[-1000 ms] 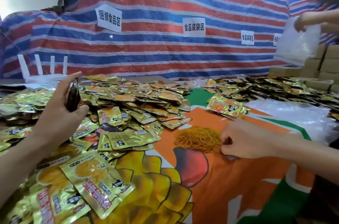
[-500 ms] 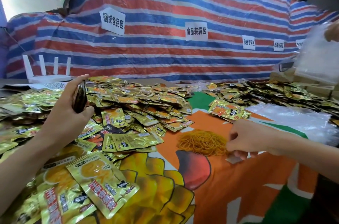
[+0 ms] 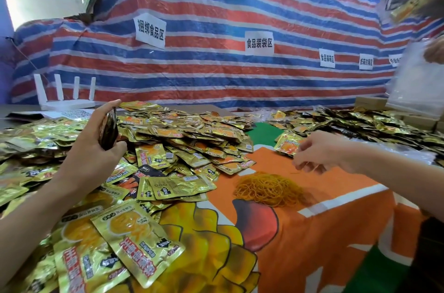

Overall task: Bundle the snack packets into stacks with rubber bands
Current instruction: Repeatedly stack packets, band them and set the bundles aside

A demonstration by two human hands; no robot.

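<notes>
My left hand (image 3: 89, 158) is raised over the heap and grips a thin stack of snack packets (image 3: 109, 131), seen edge-on between thumb and fingers. Loose gold packets (image 3: 192, 139) cover the left and middle of the table. A pile of orange rubber bands (image 3: 269, 188) lies on the orange tablecloth (image 3: 312, 232). Just above and right of that pile hovers my right hand (image 3: 322, 151), its fingertips curled together, pinching what looks like a single thin rubber band.
A second heap of packets (image 3: 360, 122) lies at the right rear, with clear plastic bags beside it. Another person's hands hold a clear bag (image 3: 413, 86) at the top right. A white router (image 3: 64, 98) and a striped tarp (image 3: 216, 76) stand behind the table.
My right hand has lifted off the rubber band pile and risen slightly. My left hand still holds the packet stack, a little higher and nearer the middle.
</notes>
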